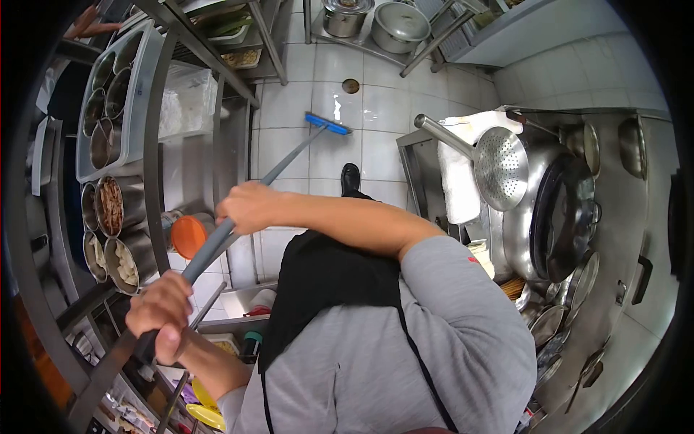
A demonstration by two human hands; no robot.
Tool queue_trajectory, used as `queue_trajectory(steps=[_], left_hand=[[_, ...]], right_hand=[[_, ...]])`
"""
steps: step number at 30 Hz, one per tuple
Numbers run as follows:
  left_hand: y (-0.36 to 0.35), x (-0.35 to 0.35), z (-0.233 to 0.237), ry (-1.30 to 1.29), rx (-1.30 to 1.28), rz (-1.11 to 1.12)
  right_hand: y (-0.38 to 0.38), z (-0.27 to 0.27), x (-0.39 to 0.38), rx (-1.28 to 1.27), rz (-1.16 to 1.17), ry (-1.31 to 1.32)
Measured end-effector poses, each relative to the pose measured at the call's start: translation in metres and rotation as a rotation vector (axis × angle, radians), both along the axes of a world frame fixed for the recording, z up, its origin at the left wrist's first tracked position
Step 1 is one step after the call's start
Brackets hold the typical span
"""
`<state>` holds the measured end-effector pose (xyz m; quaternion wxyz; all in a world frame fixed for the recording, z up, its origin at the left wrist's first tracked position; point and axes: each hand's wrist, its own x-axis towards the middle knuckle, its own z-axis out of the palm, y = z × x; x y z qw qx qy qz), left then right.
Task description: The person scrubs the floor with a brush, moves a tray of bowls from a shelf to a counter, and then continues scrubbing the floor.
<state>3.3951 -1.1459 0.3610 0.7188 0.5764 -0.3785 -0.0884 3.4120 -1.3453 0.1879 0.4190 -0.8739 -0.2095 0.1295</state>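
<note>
A floor squeegee with a long grey pole and a blue head slants across the view. Its head rests on the white tiled floor, which shines as if wet in places. My left hand is closed around the pole near its dark top end, at the lower left. Farther down, my right hand wraps round the same pole, its arm reaching across my black apron. One black shoe shows on the tiles, not far from the squeegee head.
A round floor drain lies beyond the squeegee. Metal shelving with food containers lines the left. An orange lid is below it. On the right are a perforated ladle and a large steel pot. Lidded pots stand at the back.
</note>
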Motion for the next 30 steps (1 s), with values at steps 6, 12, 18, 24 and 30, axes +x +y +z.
queue_trajectory(steps=[6, 12, 18, 24, 30], left_hand=[[-0.067, 0.009, -0.066, 0.012, -0.034, -0.026], [-0.167, 0.018, -0.134, 0.074, 0.059, -0.114], [-0.214, 0.023, -0.182, -0.005, 0.171, -0.243], [-0.163, 0.028, -0.133, 0.083, 0.232, -0.088], [-0.107, 0.022, -0.082, 0.108, 0.284, 0.118]], right_hand=[[-0.093, -0.049, -0.013, -0.184, -0.228, -0.057], [-0.207, -0.12, -0.03, -0.232, -0.545, -0.323], [-0.238, -0.174, -0.036, -0.185, -0.568, -0.297], [-0.17, -0.173, -0.012, -0.034, -0.525, -0.386], [-0.093, -0.132, 0.017, 0.107, -0.36, -0.227]])
